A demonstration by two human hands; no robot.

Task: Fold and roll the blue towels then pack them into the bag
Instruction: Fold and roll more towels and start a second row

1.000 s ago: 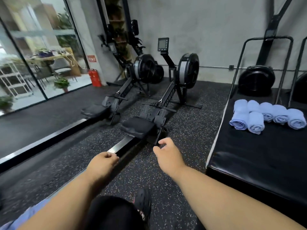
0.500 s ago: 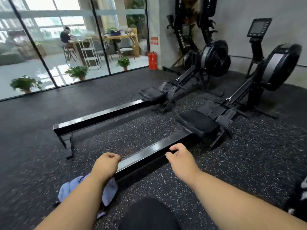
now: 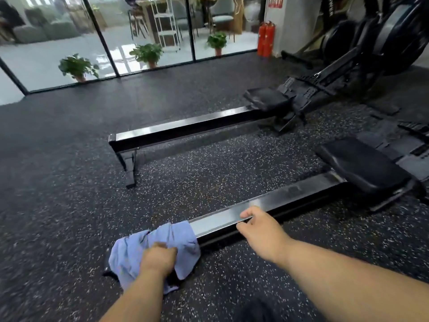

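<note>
Fingers (image 3: 162, 248) of the left hand (image 3: 159, 260) are curled tight into a crumpled blue towel (image 3: 130, 252), gripping it from above; the right hand's (image 3: 261, 231) fingers are loosely bent with thumb and forefinger near each other, holding nothing, resting at the edge of the near rail (image 3: 278, 201).

Speckled black rubber floor (image 3: 69, 182) fills most of the view; a glass wall (image 3: 104, 31) runs along its far side, with potted plants (image 3: 77, 67) standing beyond the panes; two rowing machines lie across the floor, the far rower (image 3: 197, 126) and the near one side by side and well apart, each with a black seat (image 3: 362, 166) on its rail; two red fire extinguishers (image 3: 265, 39) stand by a white pillar.

The towel is draped over the end of the near rail, bunched and unfolded, its lower edge hanging to the floor; the right hand sits just beside it along the rail, not touching the cloth.
</note>
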